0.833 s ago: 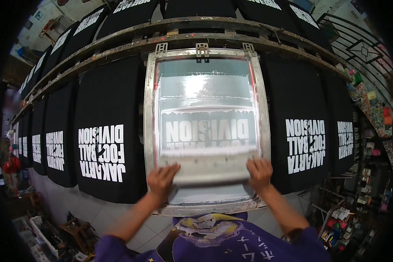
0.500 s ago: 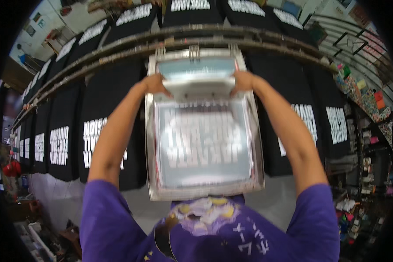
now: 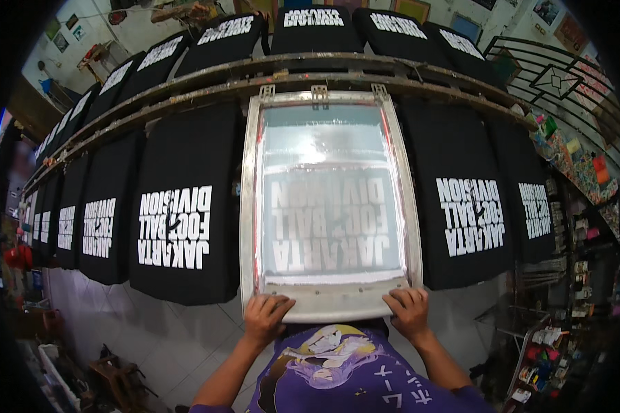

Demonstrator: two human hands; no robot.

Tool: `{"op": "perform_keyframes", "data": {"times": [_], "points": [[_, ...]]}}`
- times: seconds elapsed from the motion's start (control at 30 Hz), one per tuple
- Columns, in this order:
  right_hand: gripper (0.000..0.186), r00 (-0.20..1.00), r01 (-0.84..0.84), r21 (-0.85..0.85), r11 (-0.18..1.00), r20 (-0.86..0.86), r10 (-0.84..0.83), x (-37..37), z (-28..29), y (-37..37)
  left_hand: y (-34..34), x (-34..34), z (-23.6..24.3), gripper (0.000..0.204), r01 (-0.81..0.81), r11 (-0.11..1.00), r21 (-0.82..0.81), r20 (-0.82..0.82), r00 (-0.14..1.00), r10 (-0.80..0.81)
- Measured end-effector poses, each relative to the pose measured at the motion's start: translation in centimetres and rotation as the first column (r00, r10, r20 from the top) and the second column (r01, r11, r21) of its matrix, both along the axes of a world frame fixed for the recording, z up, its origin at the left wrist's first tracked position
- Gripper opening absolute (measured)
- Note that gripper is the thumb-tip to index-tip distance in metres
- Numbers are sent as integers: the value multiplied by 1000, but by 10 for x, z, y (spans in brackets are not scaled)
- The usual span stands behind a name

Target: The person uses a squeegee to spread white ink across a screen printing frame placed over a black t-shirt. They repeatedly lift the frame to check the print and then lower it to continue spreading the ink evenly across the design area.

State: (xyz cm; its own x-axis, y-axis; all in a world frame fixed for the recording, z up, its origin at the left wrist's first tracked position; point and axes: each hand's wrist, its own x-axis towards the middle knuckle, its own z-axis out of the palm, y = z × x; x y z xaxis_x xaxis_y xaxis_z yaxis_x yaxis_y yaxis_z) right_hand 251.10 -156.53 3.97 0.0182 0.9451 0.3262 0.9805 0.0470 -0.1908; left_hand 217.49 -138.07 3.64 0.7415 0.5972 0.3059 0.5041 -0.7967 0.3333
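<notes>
Closest in, the left hand [image 3: 267, 318] and right hand [image 3: 408, 313] curl over opposite ends of a broad metal squeegee [image 3: 327, 306], gripping it along the near edge of the screen frame [image 3: 249, 199], one by each near corner. Up the frame we go: pale lettering [image 3: 331, 220] shows through the mesh [image 3: 324, 141], so inking here looks well advanced, though I can't tell whether the cloth underneath is covered. The frame lies lowered; raising it appears left to do. Either side, black garments [image 3: 186, 151] carry crisp white prints [image 3: 174, 227], seemingly done! Past the far edge's hinges [image 3: 319, 96], another lettered row of garments [image 3: 317, 41] looks finished too.
</notes>
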Motion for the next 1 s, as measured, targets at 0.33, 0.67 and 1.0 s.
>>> {"op": "perform_keyframes", "data": {"times": [0.33, 0.67, 1.0], "points": [[49, 916, 51, 38, 998, -399, -32, 10, 18, -3, 1, -19, -5, 48, -302, 936, -179, 379, 857, 349], [71, 424, 515, -569, 641, -481, -767, 40, 10, 14, 11, -48, -12, 62, -567, 233, -790, -117, 513, 851], [76, 240, 594, -448, 668, -693, -679, 67, 3, 78, 68, -5, -6, 60, -444, 386, -809, 105, 537, 837]]}}
